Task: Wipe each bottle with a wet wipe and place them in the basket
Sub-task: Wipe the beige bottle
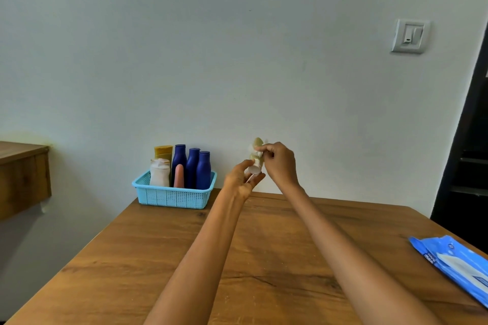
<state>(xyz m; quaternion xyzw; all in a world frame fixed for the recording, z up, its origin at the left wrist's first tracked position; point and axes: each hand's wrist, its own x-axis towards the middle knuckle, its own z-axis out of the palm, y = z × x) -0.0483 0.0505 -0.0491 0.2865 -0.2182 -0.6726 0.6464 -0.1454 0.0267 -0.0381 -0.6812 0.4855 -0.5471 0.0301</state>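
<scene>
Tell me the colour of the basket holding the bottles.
Light blue; the basket shows clearly in the head view.

bottle (257,155): blurred, mostly hidden by hands | wipes pack (459,264): cut by right edge, label unreadable

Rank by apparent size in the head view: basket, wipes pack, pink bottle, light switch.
1. Basket and wipes pack: look alike; the pack is nearer and cut off, so unranked.
2. Light switch.
3. Pink bottle, partly hidden in the basket.
</scene>
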